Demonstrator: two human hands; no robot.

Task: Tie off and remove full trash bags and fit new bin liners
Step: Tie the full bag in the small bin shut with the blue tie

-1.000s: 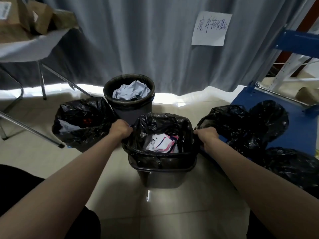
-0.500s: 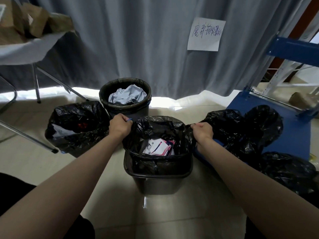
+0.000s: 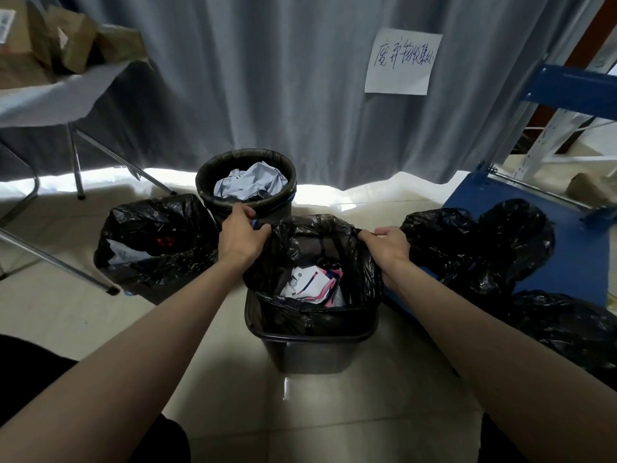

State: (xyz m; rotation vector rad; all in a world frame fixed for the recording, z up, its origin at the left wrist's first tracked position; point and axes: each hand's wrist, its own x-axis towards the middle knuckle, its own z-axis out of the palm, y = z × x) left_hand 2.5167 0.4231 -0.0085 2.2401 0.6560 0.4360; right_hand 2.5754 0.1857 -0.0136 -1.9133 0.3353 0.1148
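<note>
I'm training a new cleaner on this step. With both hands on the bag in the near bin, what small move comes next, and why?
Probably bring both hands together over the bin: the left hand and right hand grip opposite edges of the black bag, already lifted off the rim but gaping open.

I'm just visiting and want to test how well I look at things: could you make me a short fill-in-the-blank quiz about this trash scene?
1. Both the left hand and the right hand grip the rim of the black ____ in the square bin.
2. The round bin behind it holds crumpled ____.
3. A handwritten paper sign hangs on the grey ____.
4. The cardboard boxes sit on a ____ at upper left.

Missing words: bag; paper; curtain; table
</note>
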